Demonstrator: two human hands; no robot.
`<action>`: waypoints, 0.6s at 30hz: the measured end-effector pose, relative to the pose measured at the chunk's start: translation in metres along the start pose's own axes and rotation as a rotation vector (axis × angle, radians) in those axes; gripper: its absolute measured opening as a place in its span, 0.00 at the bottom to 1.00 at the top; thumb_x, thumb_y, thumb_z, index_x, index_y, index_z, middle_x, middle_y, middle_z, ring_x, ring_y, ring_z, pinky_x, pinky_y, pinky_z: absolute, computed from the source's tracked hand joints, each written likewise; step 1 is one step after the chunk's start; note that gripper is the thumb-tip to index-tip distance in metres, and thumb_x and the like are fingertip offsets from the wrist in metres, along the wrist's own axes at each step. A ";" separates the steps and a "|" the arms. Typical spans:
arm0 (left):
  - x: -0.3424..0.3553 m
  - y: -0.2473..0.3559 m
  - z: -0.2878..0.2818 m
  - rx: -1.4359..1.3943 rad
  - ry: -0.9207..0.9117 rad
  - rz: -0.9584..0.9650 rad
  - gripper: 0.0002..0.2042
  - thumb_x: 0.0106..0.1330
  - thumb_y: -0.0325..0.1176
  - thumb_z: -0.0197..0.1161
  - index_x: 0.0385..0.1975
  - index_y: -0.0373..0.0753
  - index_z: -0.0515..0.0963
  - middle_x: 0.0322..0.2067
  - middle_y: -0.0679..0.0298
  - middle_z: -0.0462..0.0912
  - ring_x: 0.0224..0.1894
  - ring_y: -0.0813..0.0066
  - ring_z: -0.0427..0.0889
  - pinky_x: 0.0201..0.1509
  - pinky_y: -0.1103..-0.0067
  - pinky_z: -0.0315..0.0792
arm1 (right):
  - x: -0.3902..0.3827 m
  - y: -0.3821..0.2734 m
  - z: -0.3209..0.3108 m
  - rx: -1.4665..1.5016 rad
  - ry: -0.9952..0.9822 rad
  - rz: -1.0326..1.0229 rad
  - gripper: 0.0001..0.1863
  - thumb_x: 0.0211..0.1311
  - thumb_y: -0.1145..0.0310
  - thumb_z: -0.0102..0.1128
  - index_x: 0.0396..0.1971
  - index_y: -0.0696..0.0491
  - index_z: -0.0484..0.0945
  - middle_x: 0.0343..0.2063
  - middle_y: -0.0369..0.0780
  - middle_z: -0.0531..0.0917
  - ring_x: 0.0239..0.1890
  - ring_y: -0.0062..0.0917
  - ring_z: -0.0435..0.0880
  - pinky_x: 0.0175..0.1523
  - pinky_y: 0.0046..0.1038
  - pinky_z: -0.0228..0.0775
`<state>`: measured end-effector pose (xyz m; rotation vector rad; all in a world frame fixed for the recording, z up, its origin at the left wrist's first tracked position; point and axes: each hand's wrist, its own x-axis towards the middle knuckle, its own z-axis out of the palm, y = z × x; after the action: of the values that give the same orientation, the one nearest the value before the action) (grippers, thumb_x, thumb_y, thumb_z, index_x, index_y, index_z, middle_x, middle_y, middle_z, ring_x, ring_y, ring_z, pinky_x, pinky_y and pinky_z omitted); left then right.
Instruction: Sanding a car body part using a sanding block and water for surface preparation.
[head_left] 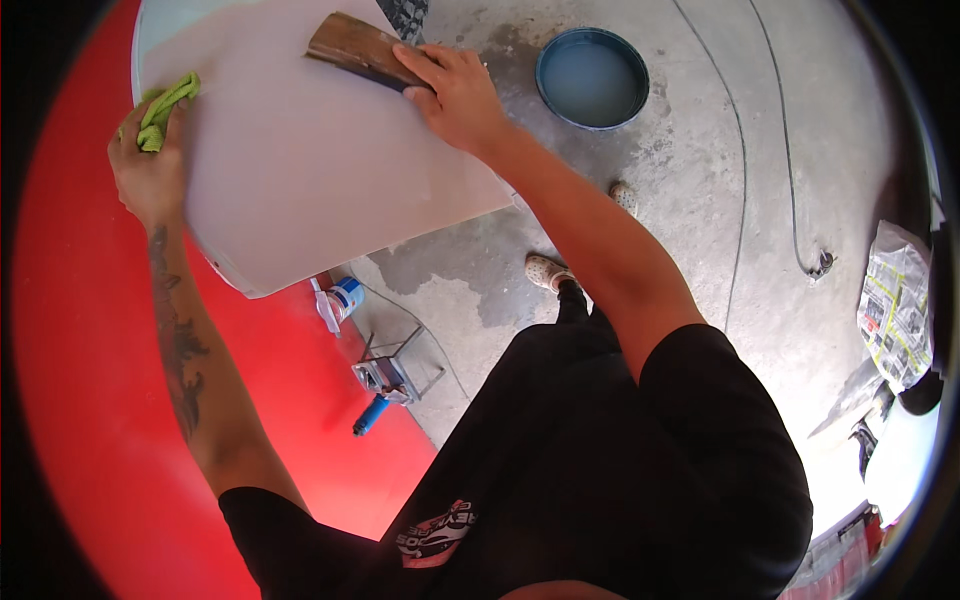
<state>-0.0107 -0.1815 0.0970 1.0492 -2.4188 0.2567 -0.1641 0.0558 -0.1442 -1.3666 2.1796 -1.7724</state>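
Cloth (163, 116) sat at ten o'clock in left hand (145, 165), grip closed; right hand (462, 95), grip curled, held brown block (360, 50) at eleven over pale panel (330, 160).

Two dark cables (743, 180) run over the grey concrete floor (690, 190), a patterned plastic bag (893, 305) to their right.

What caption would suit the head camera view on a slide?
A right hand holds a brown block on a pale panel while the left hand grips a green cloth.

Lime-green cloth (168, 108), brown block (355, 48), pale pinkish panel (310, 170), dark-blue basin (592, 35)
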 end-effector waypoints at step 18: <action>-0.002 0.001 -0.003 0.041 0.009 0.007 0.24 0.58 0.53 0.71 0.53 0.53 0.82 0.55 0.61 0.77 0.58 0.60 0.78 0.62 0.64 0.72 | -0.079 -0.025 -0.028 0.044 -0.105 0.043 0.31 0.54 0.70 0.68 0.62 0.42 0.75 0.57 0.42 0.76 0.52 0.42 0.74 0.58 0.43 0.68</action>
<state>-0.0091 -0.1789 0.0983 1.0556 -2.4188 0.3141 -0.1147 0.1277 -0.1528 -1.3601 2.0881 -1.6837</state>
